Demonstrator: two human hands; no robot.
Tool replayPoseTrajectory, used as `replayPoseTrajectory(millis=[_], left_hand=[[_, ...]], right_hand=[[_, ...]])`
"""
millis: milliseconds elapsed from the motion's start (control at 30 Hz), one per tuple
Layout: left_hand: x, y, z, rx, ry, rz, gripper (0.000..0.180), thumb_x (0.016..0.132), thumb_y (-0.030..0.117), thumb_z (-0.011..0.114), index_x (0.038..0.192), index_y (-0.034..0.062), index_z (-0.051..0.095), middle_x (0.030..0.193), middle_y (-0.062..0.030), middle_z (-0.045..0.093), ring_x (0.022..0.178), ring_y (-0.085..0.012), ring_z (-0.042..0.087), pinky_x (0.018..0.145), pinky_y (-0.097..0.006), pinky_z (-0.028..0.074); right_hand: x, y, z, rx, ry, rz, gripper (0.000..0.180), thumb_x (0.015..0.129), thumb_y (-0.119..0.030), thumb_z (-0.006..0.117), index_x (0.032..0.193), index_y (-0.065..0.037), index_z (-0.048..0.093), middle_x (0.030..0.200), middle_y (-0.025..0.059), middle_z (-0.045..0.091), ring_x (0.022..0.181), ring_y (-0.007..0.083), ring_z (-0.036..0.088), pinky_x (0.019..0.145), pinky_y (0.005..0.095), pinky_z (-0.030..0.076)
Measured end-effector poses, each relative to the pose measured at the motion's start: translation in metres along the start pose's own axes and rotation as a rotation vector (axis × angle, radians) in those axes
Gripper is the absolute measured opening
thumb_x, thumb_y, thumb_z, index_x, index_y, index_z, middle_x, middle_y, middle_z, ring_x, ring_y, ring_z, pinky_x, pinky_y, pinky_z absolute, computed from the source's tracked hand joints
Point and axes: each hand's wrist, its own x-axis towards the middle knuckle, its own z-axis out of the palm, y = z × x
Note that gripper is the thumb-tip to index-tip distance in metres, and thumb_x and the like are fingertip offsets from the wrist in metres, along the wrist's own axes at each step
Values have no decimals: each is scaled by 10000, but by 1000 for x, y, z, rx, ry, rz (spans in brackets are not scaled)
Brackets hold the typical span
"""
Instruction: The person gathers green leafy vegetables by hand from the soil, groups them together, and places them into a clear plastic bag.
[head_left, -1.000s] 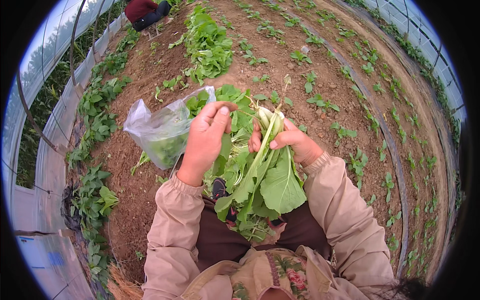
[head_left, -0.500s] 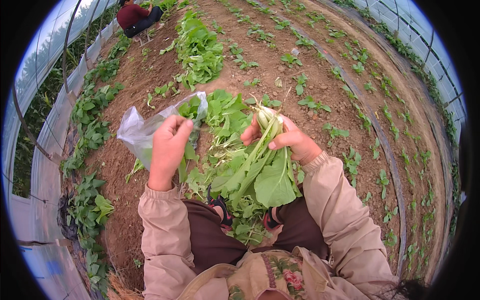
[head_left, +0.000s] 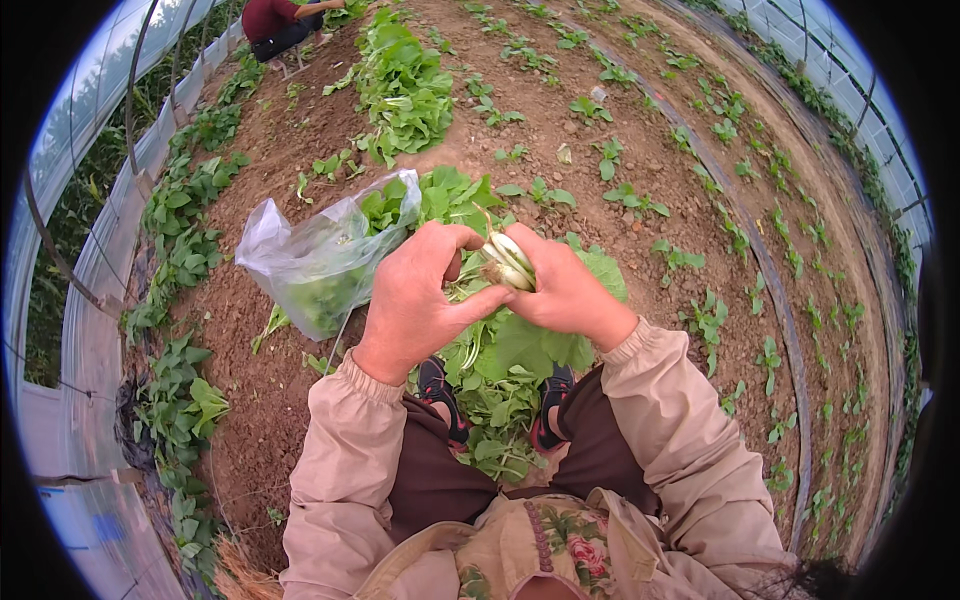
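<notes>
Between the two hands, at the middle of the scene, sits a bundle of leafy greens with pale white stems bunched at the top. The right hand is clenched around those stems from the right, fingers wrapped over them. The left hand closes in from the left, its thumb pressed against the stems and its fingers curled above them, so both hands grasp the same bunch. Broad green leaves hang down from the grip toward the person's black and red shoes and dark trousers. Just left of the left hand lies a clear plastic bag partly filled with greens, resting on the brown soil. More cut leaves lie on the ground just beyond the hands. Farther off, rows of small green plants run across the bed, and a denser patch of leafy plants stands at the far left. Another person in a dark red top crouches at the far left edge.
</notes>
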Motion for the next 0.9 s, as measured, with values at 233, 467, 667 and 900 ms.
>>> replayPoseTrajectory(millis=[233,467,667,900], left_hand=[[-8,-7,7,-207,-12,-166,189,853,53,688,1025,14,620,793,-28,603,603,-82,506,552,-245,428],[-5,-28,-18,-25,93,-140,208,905,36,605,1100,-3,666,923,-79,654,814,-159,601,748,-279,474],[-5,-36,-10,76,-206,-45,174,866,63,653,1034,23,672,912,-100,655,846,-236,633,775,-324,497],[-21,-101,-39,-632,48,-502,255,994,256,575,1089,29,642,769,12,587,659,-70,542,619,-254,465]], right_hand=[[1,2,13,-467,247,-251,347,717,-55,657,1051,-50,560,880,114,601,864,341,601,793,437,447],[-6,9,20,-841,75,-247,426,718,-2,619,1140,-49,580,892,86,566,901,283,599,955,445,426],[-3,1,30,-916,93,-356,215,740,-26,617,941,-81,564,810,52,549,827,238,606,1039,478,396],[3,20,-17,-398,286,14,211,784,-36,608,994,-50,592,890,91,646,828,225,629,888,402,477]])
